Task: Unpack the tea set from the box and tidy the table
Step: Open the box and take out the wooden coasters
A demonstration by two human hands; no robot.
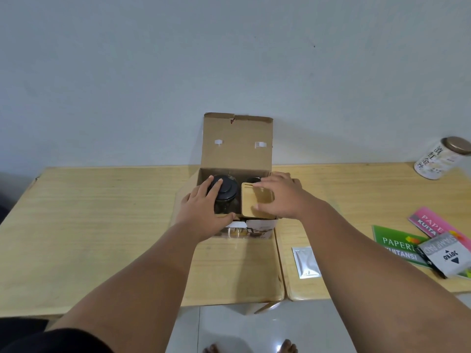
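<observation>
An open cardboard box (237,154) stands on the wooden table (102,225), its lid flap raised against the wall. Inside on the left sits a glass teapot with a dark round lid (225,187). My left hand (204,207) rests over the teapot, fingers spread on the lid and the box's left edge. On the right side of the box lies a flat cardboard insert (251,203). My right hand (279,197) grips this insert from the right, fingers across its top. Behind the insert a small dark cup rim (253,179) shows.
A white tea tin with a bronze lid (442,159) lies tilted at the far right. A silver sachet (307,262) lies right of the box. Green and pink receipt books (397,245) and a stamp pad box (448,256) sit near the right edge.
</observation>
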